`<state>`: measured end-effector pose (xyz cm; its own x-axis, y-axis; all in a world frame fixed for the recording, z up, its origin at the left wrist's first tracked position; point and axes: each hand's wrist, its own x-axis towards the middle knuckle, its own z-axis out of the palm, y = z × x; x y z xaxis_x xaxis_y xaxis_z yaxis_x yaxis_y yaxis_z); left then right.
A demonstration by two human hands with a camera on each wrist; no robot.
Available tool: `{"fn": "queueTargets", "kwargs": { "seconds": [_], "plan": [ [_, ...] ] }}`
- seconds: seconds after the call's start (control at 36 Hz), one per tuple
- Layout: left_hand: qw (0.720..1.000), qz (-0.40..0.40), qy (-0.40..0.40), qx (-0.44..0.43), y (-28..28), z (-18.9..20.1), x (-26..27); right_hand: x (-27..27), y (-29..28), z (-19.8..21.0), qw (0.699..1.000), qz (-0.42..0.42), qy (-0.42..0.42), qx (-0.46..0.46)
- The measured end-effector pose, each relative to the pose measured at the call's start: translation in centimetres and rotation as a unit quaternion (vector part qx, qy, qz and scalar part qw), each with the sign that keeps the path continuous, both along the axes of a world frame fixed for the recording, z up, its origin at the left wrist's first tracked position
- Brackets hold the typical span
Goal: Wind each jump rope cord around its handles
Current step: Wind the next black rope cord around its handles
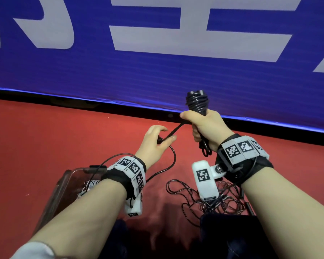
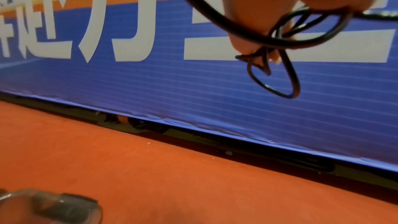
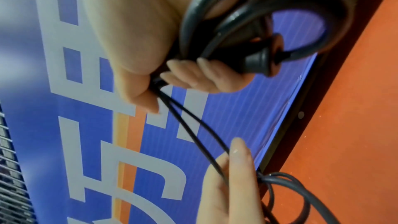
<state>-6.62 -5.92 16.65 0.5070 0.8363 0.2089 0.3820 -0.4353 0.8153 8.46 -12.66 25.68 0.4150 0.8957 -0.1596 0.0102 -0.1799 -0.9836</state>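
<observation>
My right hand (image 1: 202, 126) grips the black jump rope handles (image 1: 197, 103) upright, with cord wound in several turns round their top. In the right wrist view its curled fingers (image 3: 193, 76) close round the handle ends and a cord loop (image 3: 301, 23). A taut stretch of black cord (image 1: 173, 131) runs down-left to my left hand (image 1: 157, 141), which pinches it between thumb and fingers. In the left wrist view the cord (image 2: 215, 14) crosses under the fingertips (image 2: 247, 40) with small loops hanging. Slack cord (image 1: 173, 159) curves down from the left hand to the floor.
A tangle of thin black cords (image 1: 209, 199) lies on the red floor (image 1: 54, 137) below my right wrist. A clear plastic box (image 1: 64, 184) sits under my left forearm. A blue banner wall (image 1: 157, 71) stands close ahead.
</observation>
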Motion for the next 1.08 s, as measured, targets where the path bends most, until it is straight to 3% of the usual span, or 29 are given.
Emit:
{"fn": "queueTargets", "kwargs": {
  "seconds": [0.08,0.17,0.22,0.28,0.42,0.58,0.67,0.83,1.0,1.08],
  "plan": [
    [0.990,-0.019,-0.100,-0.094,-0.6,1.0,0.4,1.3,0.5,-0.5,0.995,-0.096,-0.003,0.000],
    [0.964,0.015,-0.192,-0.183,-0.7,2.3,0.9,3.3,0.4,-1.3,0.983,-0.176,-0.041,-0.027],
    [0.961,0.034,-0.189,-0.197,-0.5,2.4,0.9,4.3,0.2,-1.8,0.973,-0.212,-0.075,-0.052],
    [0.976,0.031,-0.132,-0.171,-0.3,1.9,0.7,4.7,0.0,-2.3,0.968,-0.223,-0.098,-0.064],
    [0.989,-0.059,0.035,-0.130,-1.0,0.8,0.7,3.9,0.4,-2.4,0.979,-0.167,-0.084,-0.075],
    [0.988,-0.091,0.047,-0.115,-1.7,1.1,1.0,2.0,0.6,-1.1,0.994,-0.035,0.063,-0.079],
    [0.985,-0.105,0.112,-0.082,-1.8,0.7,1.0,1.3,0.5,-0.8,0.990,0.020,0.117,-0.080],
    [0.989,-0.087,0.074,-0.089,-2.1,1.6,0.8,1.0,0.3,-0.3,0.985,0.057,0.145,-0.076],
    [0.992,-0.017,0.109,0.061,-2.1,1.6,0.8,1.2,0.3,-0.2,0.986,0.040,0.146,-0.070],
    [0.998,-0.018,0.056,0.010,-1.5,1.5,0.7,1.6,0.3,-0.1,0.986,0.028,0.152,-0.063]
  ]
}}
